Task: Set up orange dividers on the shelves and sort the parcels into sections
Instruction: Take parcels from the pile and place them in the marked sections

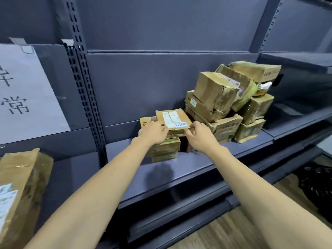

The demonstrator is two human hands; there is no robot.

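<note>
Brown corrugated cardboard, creased and taped, forms the small flat parcel with a white shipping label (171, 119) that lies on top of a low stack of similar boxes (165, 148) on the dark grey metal shelf (179, 169), just left of a leaning heap of crumpled brown cartons (231, 99). The left hand (152, 132) and right hand (199, 134) each pinch a near corner, both grips closed on the parcel. It probably handles as light and fairly stiff, though soft at its worn edges; holding opposite sides seems safer than the corners.
</note>
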